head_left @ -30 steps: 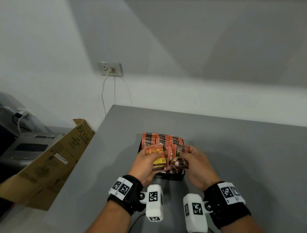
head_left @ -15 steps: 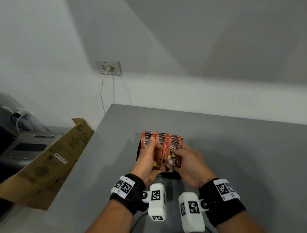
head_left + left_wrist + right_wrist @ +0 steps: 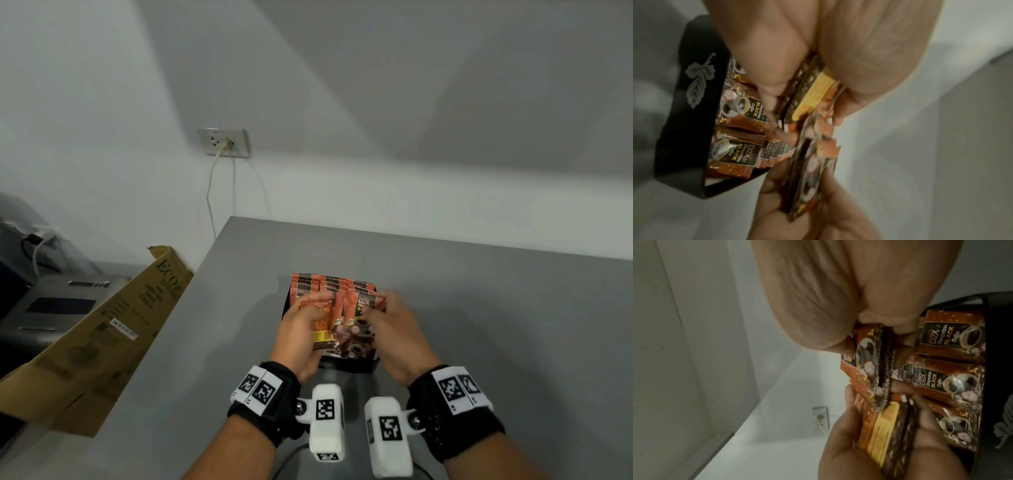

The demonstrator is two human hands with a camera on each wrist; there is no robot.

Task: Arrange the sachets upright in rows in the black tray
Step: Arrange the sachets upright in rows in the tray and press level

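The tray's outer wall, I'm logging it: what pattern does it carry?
A pale grey leaf motif on the black tray, clearest in the left wrist view.

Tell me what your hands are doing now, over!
Left hand grips a small stack of orange-brown coffee sachets. Right hand pinches one sachet above the black tray. Tray rows mostly filled, upright. Nothing blocking.

tray (image 3: 356,366) on table (image 3: 479,308) | sachets (image 3: 329,284) upright in tray | box (image 3: 102,329) left of table

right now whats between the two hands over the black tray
A fanned bunch of sachets, gripped by left hand and right hand; head view.
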